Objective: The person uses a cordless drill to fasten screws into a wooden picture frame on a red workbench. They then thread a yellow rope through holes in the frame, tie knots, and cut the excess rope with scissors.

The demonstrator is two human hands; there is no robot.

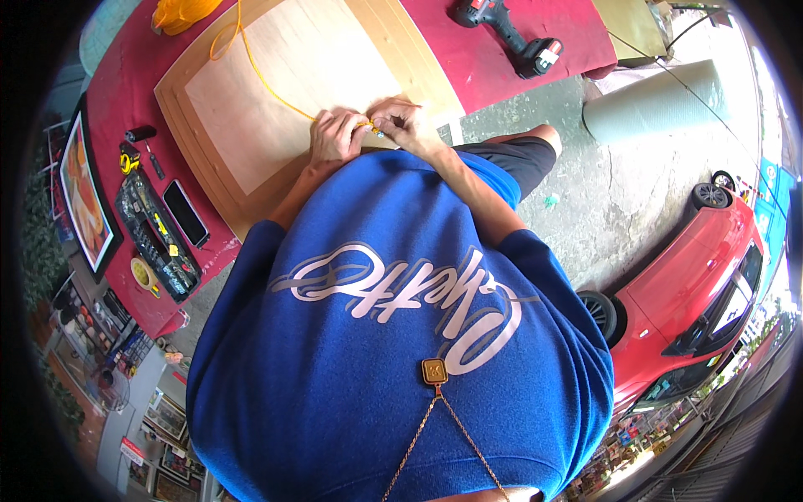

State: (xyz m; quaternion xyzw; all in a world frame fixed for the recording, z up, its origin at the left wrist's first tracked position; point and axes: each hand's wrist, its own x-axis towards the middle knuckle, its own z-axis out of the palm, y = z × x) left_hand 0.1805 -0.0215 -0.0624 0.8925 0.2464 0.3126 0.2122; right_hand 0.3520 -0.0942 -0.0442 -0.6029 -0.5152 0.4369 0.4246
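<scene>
A yellow cord (272, 89) runs down from a yellow bundle of cord (182, 12) across a pale wooden panel (322, 50) set in a brown stepped frame (191, 138). At the frame's near edge my left hand (337, 136) is closed, pinching the cord. Beside it, almost touching, my right hand (401, 124) pinches the cord's end with thumb and fingers. Between the fingertips the cord bunches around a small shiny piece (378, 132), too small to make out. My fingers partly hide the cord there.
A red-covered table (435, 25) holds a cordless drill (510, 38) at the right. At its left lie a phone (185, 213), a tape measure (129, 157), a black tool case (155, 238), a tape roll (144, 274) and a framed picture (87, 188). A large wrapped roll (657, 102) and red car (690, 284) stand right.
</scene>
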